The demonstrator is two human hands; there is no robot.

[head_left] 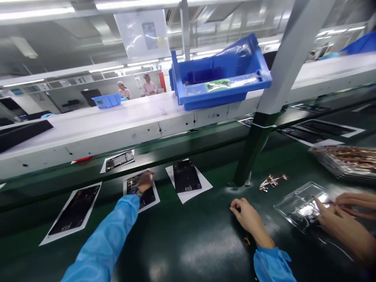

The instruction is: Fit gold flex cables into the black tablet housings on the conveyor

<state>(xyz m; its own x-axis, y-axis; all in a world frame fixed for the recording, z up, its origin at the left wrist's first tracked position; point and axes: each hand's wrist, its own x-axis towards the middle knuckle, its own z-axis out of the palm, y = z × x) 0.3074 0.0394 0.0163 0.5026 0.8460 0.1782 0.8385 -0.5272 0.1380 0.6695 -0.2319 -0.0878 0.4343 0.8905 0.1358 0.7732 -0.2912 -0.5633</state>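
My left hand (pixel 145 181), at the end of a blue sleeve, reaches forward onto a black device panel (pixel 147 196) that lies on a white sheet. Its fingers are curled together at the panel's top edge; what they pinch is too small to see. My right hand (pixel 246 214) rests on the green table (pixel 190 243) with its fingers curled under in a loose fist and nothing visible in it. A small orange part (pixel 246 240) lies by its wrist. Similar panels on white sheets lie to the left (pixel 75 209), the right (pixel 185 176) and behind (pixel 120 160).
A co-worker's two hands (pixel 337 219) work at a clear plastic tray (pixel 299 203) on the right. Small loose flex parts (pixel 272 182) lie near a slanted post (pixel 255 145). Stacked trays of parts (pixel 346 158) sit far right. A blue bin (pixel 217 74) stands on the white shelf above.
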